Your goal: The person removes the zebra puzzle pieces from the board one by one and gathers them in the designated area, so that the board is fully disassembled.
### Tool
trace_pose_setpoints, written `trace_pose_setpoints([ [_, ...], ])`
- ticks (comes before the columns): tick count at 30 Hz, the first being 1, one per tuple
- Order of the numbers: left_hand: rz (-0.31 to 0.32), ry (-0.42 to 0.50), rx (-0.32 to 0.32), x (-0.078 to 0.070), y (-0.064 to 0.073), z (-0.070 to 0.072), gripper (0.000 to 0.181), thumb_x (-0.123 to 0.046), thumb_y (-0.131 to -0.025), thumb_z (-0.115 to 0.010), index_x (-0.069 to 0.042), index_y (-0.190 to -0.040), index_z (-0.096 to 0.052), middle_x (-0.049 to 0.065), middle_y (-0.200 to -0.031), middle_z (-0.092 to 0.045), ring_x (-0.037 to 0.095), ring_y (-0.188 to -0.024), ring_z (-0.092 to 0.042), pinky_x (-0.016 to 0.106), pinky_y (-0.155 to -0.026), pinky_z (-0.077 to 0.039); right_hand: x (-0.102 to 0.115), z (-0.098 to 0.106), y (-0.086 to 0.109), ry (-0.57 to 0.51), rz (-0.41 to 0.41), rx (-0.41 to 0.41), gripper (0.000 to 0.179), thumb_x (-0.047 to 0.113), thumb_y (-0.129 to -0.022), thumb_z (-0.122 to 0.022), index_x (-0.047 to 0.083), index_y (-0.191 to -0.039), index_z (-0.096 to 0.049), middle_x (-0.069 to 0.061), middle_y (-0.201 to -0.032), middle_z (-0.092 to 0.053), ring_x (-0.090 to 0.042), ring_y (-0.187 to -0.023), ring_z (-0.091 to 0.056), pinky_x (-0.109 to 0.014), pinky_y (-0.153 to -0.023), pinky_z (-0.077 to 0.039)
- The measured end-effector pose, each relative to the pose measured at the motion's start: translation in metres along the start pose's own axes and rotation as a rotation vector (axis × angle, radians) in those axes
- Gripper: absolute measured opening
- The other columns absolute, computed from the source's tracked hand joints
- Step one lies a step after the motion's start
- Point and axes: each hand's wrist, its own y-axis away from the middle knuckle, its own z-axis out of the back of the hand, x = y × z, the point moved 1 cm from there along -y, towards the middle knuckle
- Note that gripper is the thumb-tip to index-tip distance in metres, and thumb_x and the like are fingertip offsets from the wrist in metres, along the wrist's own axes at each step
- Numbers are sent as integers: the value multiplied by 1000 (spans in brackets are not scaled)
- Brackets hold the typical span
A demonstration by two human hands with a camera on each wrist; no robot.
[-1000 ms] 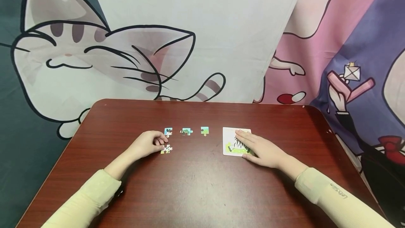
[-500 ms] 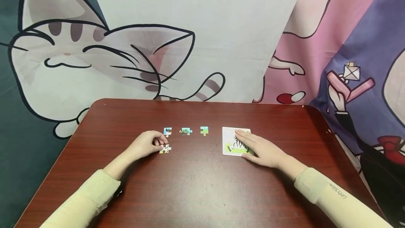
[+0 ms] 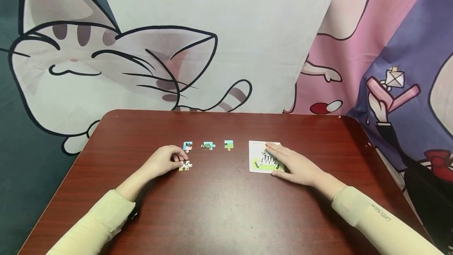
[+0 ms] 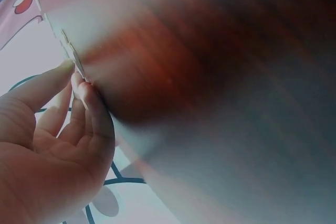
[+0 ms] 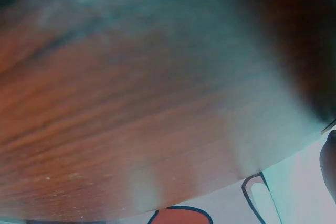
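Observation:
My left hand (image 3: 166, 162) pinches the edge of a small black-and-white puzzle piece (image 3: 186, 165) between thumb and fingers, low at the tabletop. From the left wrist, the thumb (image 4: 50, 85) and curled fingers meet at the thin edge of that piece (image 4: 76, 62). Just behind it lies a blue puzzle piece with a black-and-white figure (image 3: 187, 146). On the right, my right hand (image 3: 295, 166) rests with straight fingers over the right side of a square zebra picture (image 3: 256, 156) with a white border. The right wrist view catches only a dark bit of a finger (image 5: 329, 161).
Further along the back row lie a blue-and-green puzzle piece (image 3: 208, 145) and a green one (image 3: 229, 145), between the two hands. All sit on a dark red-brown wooden table (image 3: 226, 207). A cartoon cat curtain (image 3: 148, 66) hangs behind the table's far edge.
My right hand has slid slightly right and away over the picture, so more of the zebra shows. The left hand keeps its pinch in nearly the same spot.

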Motion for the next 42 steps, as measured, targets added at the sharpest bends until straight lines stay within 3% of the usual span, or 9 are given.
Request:
trace_pose_setpoints([
  [6, 3, -6, -34, -1, -4, 2, 14, 4, -88, -78, -7, -97, -78, 4, -90, -76, 9, -80, -64, 26, -75, -53, -5, 4, 4, 16, -27, -4, 88, 44, -95, -78, 11, -165, -36, -7, -173, -35, -31, -160, -36, -53, -127, -33],
  [12, -3, -10, -51, -8, -13, 1, 13, 3, -90, -76, -7, -97, -78, 5, -94, -76, 12, -82, -65, 29, -78, -55, -9, 4, 6, -2, -35, -18, 90, 44, -94, -78, 12, -166, -35, -6, -174, -33, -30, -160, -35, -29, -134, -15],
  [14, -9, -13, -52, -14, -18, 0, 12, 2, -90, -77, -7, -98, -78, 4, -92, -76, 13, -83, -65, 30, -78, -55, -11, 2, 6, 2, -29, -16, 89, 45, -95, -77, 12, -166, -35, -7, -174, -33, -31, -160, -35, -28, -134, -13],
  [19, -42, 23, -24, -38, -34, -8, 11, 1, -91, -77, -6, -100, -78, 5, -94, -77, 13, -84, -68, 30, -79, -57, -12, 3, 5, 56, -3, -2, 89, 45, -95, -77, 9, -165, -36, -9, -173, -36, -31, -159, -37, -50, -130, -29],
  [22, -74, 49, 8, -56, -47, -15, 11, 1, -92, -76, -4, -102, -78, 6, -95, -78, 13, -84, -69, 26, -79, -57, -12, 5, 4, 74, 17, 5, 89, 44, -94, -78, 7, -164, -38, -10, -172, -37, -31, -159, -37, -57, -126, -33],
  [25, -113, 58, 39, -76, -62, -23, 11, -1, -93, -77, -4, -103, -78, 6, -96, -79, 12, -85, -70, 23, -80, -57, -12, 5, 4, 94, 41, 3, 87, 45, -95, -77, 6, -163, -39, -12, -172, -37, -31, -159, -37, -57, -126, -34],
  [32, -191, 35, 101, -116, -98, -48, 14, -1, -91, -76, -3, -105, -78, 9, -99, -80, 15, -88, -71, 29, -86, -61, -15, 0, 4, 119, 74, -23, 87, 45, -96, -75, 5, -164, -38, -14, -172, -37, -32, -159, -38, -46, -132, -27],
  [38, -187, 19, 145, -138, -122, -71, 13, -3, -91, -77, -3, -104, -77, 7, -97, -79, 13, -86, -70, 16, -80, -54, -16, -1, 5, 141, 102, -51, 86, 44, -96, -76, 3, -162, -40, -16, -170, -39, -34, -157, -40, -52, -128, -34],
  [42, -176, 7, 167, -148, -134, -84, 11, -3, -92, -76, -4, -103, -78, 7, -94, -77, 13, -85, -68, 16, -77, -50, -17, -2, 5, 145, 122, -67, 84, 43, -96, -76, 2, -161, -41, -17, -169, -40, -35, -156, -42, -50, -128, -33],
])
